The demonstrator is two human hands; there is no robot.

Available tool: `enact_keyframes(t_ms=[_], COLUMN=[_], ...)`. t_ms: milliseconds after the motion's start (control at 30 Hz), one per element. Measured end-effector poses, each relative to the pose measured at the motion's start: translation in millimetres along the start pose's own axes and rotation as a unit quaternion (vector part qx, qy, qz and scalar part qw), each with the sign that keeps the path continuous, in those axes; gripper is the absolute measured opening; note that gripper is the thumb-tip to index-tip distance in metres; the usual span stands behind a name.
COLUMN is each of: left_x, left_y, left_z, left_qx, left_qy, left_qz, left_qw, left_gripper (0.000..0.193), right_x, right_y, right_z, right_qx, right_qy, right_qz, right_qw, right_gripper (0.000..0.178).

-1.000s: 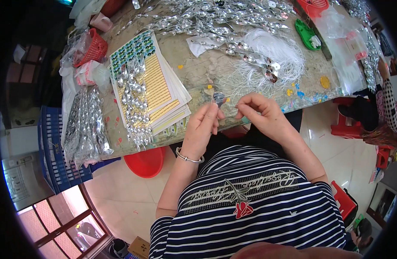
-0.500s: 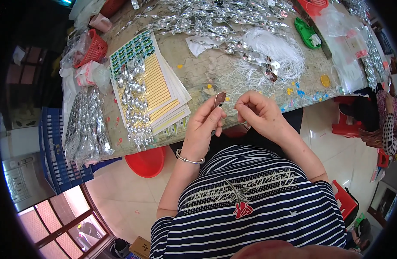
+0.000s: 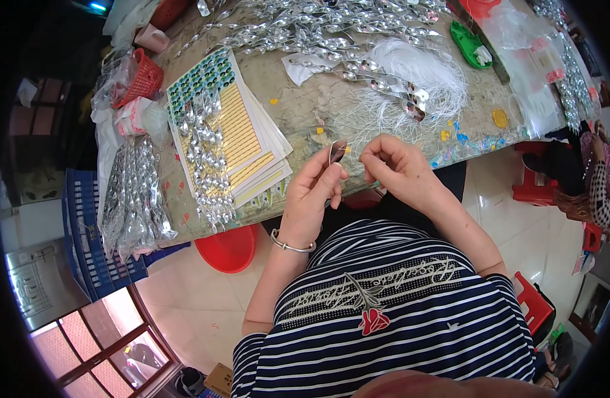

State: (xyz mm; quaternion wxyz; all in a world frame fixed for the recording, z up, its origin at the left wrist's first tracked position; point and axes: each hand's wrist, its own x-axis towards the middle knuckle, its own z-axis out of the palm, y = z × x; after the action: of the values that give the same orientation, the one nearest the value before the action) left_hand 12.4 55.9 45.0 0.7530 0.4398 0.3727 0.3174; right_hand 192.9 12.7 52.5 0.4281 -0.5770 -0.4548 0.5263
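Between the thumb and fingers of my left hand (image 3: 306,199) is a small shiny oval metallic disc (image 3: 338,152), with a fine white thread looped at it. My right hand (image 3: 403,174) is just to its right, thumb and forefinger pinched together. Whatever lies in that pinch is too small to make out. Both hands are above the table's near edge. Beyond them lies a tangled bundle of white thread (image 3: 421,73), with a twisted silver strip (image 3: 391,87) across it.
Printed sticker sheets (image 3: 242,132) lie at left under silver spirals (image 3: 204,159). More silver spirals (image 3: 305,30) cover the far table. A red basket (image 3: 140,78), bagged spirals (image 3: 136,189) and a green dish (image 3: 469,44) stand around. A red stool (image 3: 228,251) is below the edge.
My right hand has shifted very slightly to the left and up. The disc in my left hand has tilted a little. The whole view has moved slightly.
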Motion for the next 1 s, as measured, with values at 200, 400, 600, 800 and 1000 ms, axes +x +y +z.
enact_keyframes(t_ms=[200, 400, 600, 800, 1000], left_x=[-1.4, -1.2, -1.1, -3.0, -4.0], left_y=[1.0, -1.3, -1.8, -0.2, -3.9], left_z=[0.9, 2.0, 2.3, 6.2, 2.3], left_qx=[0.014, 0.027, 0.041, 0.063, 0.127], left_qy=[0.007, 0.013, 0.007, -0.014, -0.019], left_qz=[0.013, 0.020, 0.019, 0.012, 0.030], left_qw=[1.000, 0.999, 0.999, 0.998, 0.991], left_gripper=[0.039, 0.038, 0.038, 0.039, 0.038], right_x=[0.0, -0.4, -0.8, -0.1, -2.5], right_y=[1.2, 1.8, 3.1, -7.5, -5.1], right_z=[-1.1, -0.2, 2.8, 5.2, 3.3], right_qx=[0.005, -0.003, 0.002, -0.008, -0.030], right_qy=[0.009, 0.012, 0.010, 0.000, 0.003], right_qz=[0.005, 0.002, -0.009, -0.008, -0.018], right_qw=[1.000, 1.000, 1.000, 1.000, 0.999], right_gripper=[0.011, 0.011, 0.011, 0.012, 0.014])
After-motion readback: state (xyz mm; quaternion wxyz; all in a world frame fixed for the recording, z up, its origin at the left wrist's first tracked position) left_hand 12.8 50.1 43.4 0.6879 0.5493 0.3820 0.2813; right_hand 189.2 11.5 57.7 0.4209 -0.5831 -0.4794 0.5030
